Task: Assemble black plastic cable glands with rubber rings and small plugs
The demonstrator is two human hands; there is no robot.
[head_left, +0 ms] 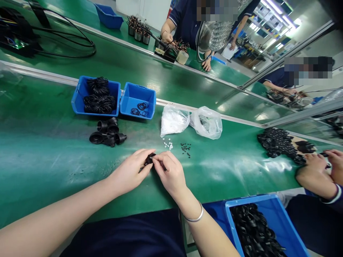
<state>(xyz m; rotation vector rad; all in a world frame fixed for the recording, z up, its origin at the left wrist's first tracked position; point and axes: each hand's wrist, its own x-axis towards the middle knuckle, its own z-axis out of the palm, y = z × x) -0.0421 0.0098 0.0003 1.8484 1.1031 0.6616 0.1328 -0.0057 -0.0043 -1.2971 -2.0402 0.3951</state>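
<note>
My left hand (130,173) is closed around a small black plastic part (149,159) just above the green table. The fingertips of my right hand (170,175) are pinched together against that part's near right side. A pale speck shows at those fingertips, too small to name. Beyond my hands lie several small white pieces (168,145) and a scatter of tiny black pieces (185,148). To the left sits a cluster of black plastic fittings (108,132) with round openings. Behind the white pieces is a clear bag of white pieces (174,120).
A blue bin (75,101) holds bundled black rings; another blue bin (124,98) has a few. An open plastic bag (206,123) lies right. A blue crate (288,223) of black parts stands lower right. A co-worker's hands (316,162) work by a black pile (276,142).
</note>
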